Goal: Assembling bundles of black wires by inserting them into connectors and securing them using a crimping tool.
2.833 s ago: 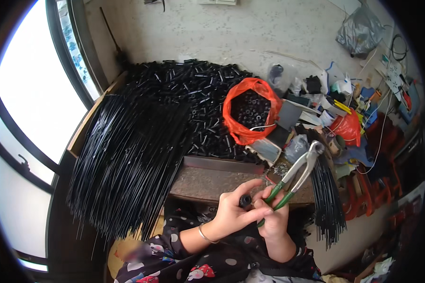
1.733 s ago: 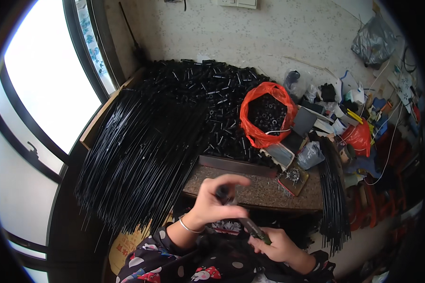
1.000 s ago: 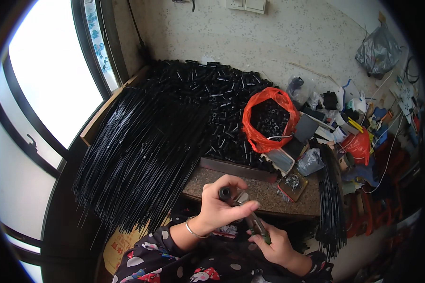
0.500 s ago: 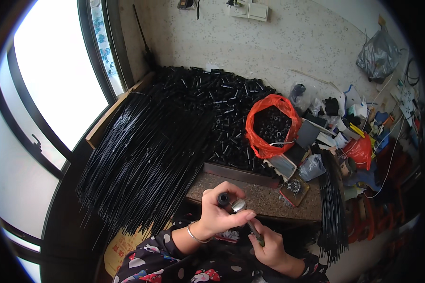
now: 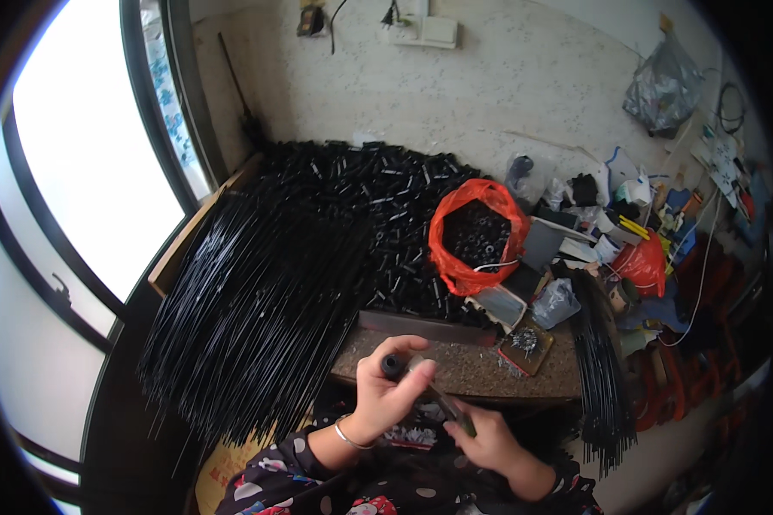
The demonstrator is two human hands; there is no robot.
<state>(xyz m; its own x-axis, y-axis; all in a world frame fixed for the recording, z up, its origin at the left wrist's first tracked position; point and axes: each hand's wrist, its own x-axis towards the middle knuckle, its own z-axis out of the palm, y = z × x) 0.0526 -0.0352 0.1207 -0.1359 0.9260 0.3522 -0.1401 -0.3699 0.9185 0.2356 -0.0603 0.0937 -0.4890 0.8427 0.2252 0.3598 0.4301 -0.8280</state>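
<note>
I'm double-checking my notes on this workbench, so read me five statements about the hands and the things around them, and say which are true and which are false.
1. The left hand holds a short black tube. True.
2. The right hand is idle, with nothing in it. False: it grips a hand tool.
3. The orange-red bag stands open, with small dark parts inside. True.
4. Long black rods lie only at the right of the bench. False: a large bundle lies on the left and a smaller bundle on the right.
5. A grey plastic bag hangs at the upper right. True.
</note>
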